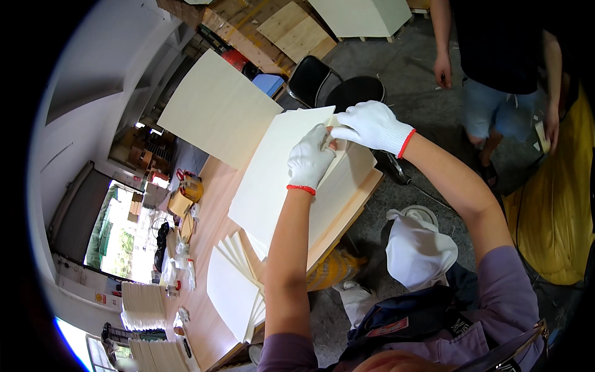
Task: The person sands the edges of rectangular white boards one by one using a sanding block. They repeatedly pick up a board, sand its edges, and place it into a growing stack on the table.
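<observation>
1. Cream sheet stacks stand by the left edge of the wood-grain tabletop.
2. A large cream board rises at a slant over the far edge.
3. A fanned bundle of sheets lies toward the near edge.
4. The pale sheet pile spreads along the right edge, under both gloved hands.
5. The left hand bends its fingers over the pile's top sheets; whether they grip is unclear.
6. The right hand keeps its fingers close together, thumb toward the left hand; I cannot tell whether it holds a sheet.
</observation>
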A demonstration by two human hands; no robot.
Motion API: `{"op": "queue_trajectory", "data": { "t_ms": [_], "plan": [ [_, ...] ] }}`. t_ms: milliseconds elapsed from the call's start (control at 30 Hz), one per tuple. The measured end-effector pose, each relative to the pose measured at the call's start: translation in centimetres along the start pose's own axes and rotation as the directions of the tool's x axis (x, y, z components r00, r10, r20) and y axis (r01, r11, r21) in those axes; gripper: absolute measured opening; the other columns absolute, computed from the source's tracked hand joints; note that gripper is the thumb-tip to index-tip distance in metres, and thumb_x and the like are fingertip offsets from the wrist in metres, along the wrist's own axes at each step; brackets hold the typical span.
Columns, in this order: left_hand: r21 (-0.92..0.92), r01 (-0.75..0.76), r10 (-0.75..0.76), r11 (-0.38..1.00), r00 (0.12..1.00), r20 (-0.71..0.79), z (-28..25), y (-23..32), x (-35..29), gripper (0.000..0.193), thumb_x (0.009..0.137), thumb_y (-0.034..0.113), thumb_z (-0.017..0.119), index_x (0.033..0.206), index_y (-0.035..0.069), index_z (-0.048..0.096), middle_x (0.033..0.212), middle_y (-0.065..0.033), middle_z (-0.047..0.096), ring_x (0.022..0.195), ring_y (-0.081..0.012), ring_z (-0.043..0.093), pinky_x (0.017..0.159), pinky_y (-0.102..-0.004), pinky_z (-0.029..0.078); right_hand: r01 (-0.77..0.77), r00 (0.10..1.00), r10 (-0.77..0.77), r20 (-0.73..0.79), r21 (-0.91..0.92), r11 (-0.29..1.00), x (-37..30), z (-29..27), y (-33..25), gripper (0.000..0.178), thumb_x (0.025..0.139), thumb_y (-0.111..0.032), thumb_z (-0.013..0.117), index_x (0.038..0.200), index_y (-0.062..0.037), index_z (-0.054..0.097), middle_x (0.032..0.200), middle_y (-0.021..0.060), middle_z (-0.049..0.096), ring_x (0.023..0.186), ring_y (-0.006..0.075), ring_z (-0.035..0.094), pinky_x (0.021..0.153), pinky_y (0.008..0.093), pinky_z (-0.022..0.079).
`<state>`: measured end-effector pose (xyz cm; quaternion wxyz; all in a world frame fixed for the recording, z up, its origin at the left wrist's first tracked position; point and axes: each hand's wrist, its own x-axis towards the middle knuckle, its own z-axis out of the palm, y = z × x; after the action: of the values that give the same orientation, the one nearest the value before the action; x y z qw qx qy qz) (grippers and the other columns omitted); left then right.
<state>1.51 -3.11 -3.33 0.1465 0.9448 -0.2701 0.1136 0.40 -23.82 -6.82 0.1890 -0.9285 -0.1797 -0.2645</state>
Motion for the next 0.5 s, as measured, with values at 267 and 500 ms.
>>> {"op": "queue_trajectory", "data": {
  "t_ms": [267,500],
  "plan": [
    [-0.426,-0.027,0.02,0.904,1.0,-0.022,-0.1,-2.2,-2.2,0.036,0.098,0.012,0.067,0.134,0.005,0.068,0.125,-0.0118,0.074,0.112,-0.0235,0.069,0.101,-0.0341,0.051,-0.353,0.919,0.39,0.054,0.555,0.754,-0.4,2.0,-1.6,0.052,0.105,-0.055,0.046,0.114,-0.0091,0.069,0.107,0.0226,0.072,0.101,0.0443,0.068,0.085,0.0532,0.052],
    [-0.315,0.05,-0.037,0.948,0.998,0.047,-0.9,-0.7,-2.3,0.043,0.091,0.022,0.078,0.132,0.012,0.07,0.128,-0.0176,0.073,0.121,-0.0334,0.069,0.105,-0.0384,0.051,-0.261,0.923,0.369,-0.104,0.536,0.803,-0.6,4.0,-1.0,0.049,0.108,-0.052,0.045,0.102,-0.0077,0.064,0.091,0.0204,0.069,0.09,0.0442,0.067,0.075,0.0538,0.05]
  ]
}}
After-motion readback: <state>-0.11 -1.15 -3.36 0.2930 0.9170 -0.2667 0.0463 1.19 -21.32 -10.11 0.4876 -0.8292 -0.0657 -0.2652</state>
